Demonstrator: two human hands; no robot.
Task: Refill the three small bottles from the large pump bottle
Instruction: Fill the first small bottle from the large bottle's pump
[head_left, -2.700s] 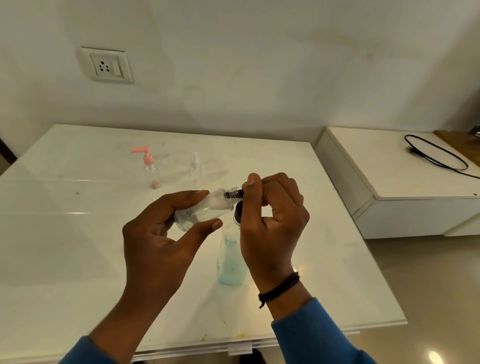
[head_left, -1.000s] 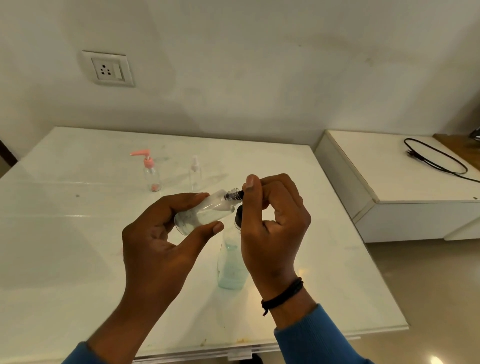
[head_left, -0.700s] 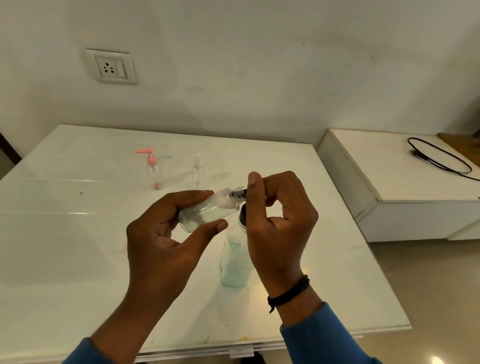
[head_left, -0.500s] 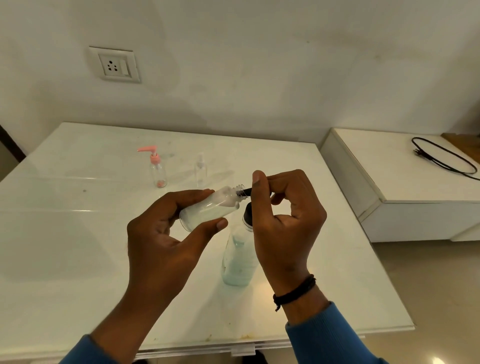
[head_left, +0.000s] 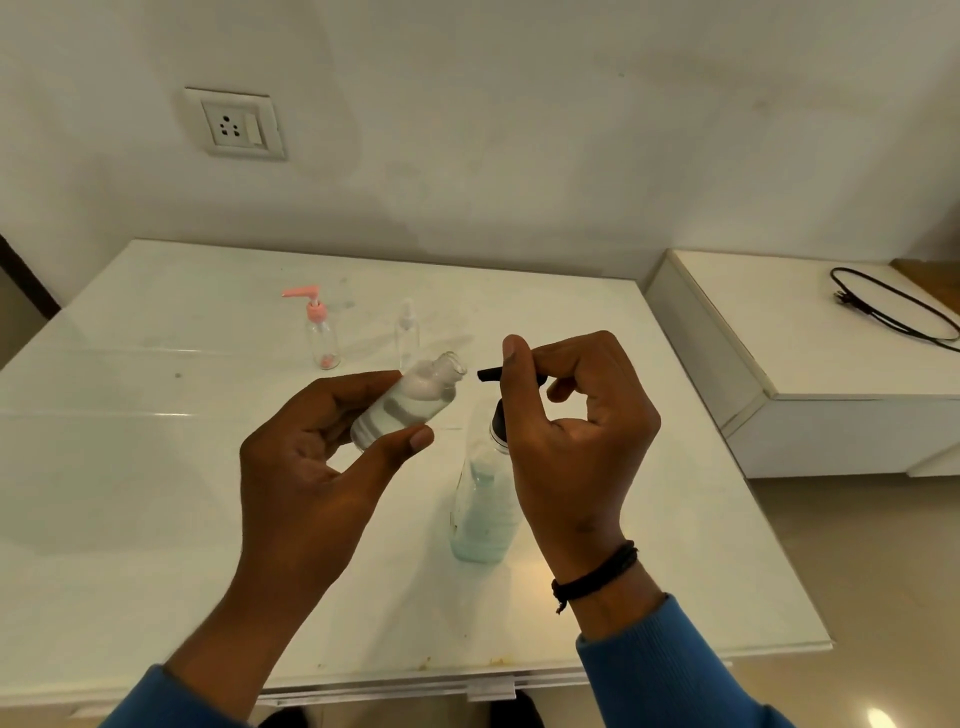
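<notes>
My left hand (head_left: 317, 467) grips a small clear bottle (head_left: 410, 402), tilted with its open mouth toward the right and white liquid inside. The large pump bottle (head_left: 480, 512) stands on the white table (head_left: 130, 493), pale blue liquid in its lower part. My right hand (head_left: 569, 431) rests on its black pump head (head_left: 491, 374), fingers curled over it; the nozzle tip points left, a short gap from the small bottle's mouth. Farther back stand a small bottle with a pink pump (head_left: 319, 332) and a small clear spray bottle (head_left: 407, 332).
A wall socket (head_left: 236, 123) sits on the wall behind the table. To the right is a low white cabinet (head_left: 810, 364) with a black cable (head_left: 893, 306) lying on it. The table's front edge is just below my forearms.
The small bottle's mouth has come away from the pump nozzle and moved left; a gap now shows between them. The view has shifted slightly.
</notes>
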